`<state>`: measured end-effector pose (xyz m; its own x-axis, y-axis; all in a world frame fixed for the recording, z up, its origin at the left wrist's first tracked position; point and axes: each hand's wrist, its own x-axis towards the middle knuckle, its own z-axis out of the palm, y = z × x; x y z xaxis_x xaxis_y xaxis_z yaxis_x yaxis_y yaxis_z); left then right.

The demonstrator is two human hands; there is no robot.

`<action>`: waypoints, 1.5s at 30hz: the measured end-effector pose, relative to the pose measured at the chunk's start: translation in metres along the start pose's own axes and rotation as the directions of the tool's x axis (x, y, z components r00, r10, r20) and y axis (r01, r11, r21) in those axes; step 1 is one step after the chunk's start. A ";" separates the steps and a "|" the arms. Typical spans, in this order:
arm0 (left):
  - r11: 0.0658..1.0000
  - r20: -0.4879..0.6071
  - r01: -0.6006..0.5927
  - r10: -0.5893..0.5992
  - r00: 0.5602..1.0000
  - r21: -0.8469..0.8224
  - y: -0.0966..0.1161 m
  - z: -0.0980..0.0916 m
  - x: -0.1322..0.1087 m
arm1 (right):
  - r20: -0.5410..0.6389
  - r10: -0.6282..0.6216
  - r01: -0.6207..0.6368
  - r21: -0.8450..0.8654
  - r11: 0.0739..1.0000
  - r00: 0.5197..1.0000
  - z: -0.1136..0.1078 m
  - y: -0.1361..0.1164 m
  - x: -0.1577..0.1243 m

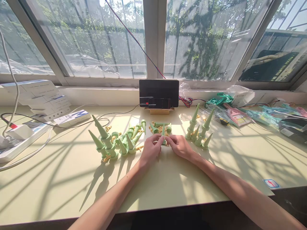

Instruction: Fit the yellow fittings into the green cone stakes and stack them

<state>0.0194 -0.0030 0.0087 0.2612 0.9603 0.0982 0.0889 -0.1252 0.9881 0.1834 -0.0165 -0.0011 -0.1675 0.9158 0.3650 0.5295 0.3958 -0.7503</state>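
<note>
My left hand (150, 150) and my right hand (180, 146) meet at the middle of the pale yellow table (72, 179), fingers pinched together on one small green cone spike (163, 137). Behind them lie loose green cones (159, 126) and small yellow fittings (158, 129). A cluster of upright green cones (110, 143) stands to the left. Another group of upright cones (200, 131) stands to the right.
A dark tablet (159, 93) stands on a wooden stand at the window sill. White boxes (43, 99), a power strip (16, 137) and cables lie at the left. Plastic bags (235, 111) with parts lie at the right. The table's front edge (168, 206) is near me.
</note>
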 end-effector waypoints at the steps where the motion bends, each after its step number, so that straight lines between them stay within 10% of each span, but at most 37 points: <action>1: 1.000 -0.001 0.002 -0.002 1.000 -0.001 0.000 0.000 0.000 | 0.002 0.001 -0.001 0.002 1.000 1.000 0.000 0.000 0.000; 45: 1.000 0.026 0.006 -0.007 1.000 0.031 0.002 -0.001 0.000 | 0.010 -0.011 0.011 -0.017 1.000 1.000 0.002 0.002 0.000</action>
<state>0.0189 -0.0029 0.0108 0.2851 0.9544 0.0884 0.1202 -0.1271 0.9846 0.1830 -0.0154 -0.0032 -0.1817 0.9119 0.3679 0.5412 0.4051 -0.7368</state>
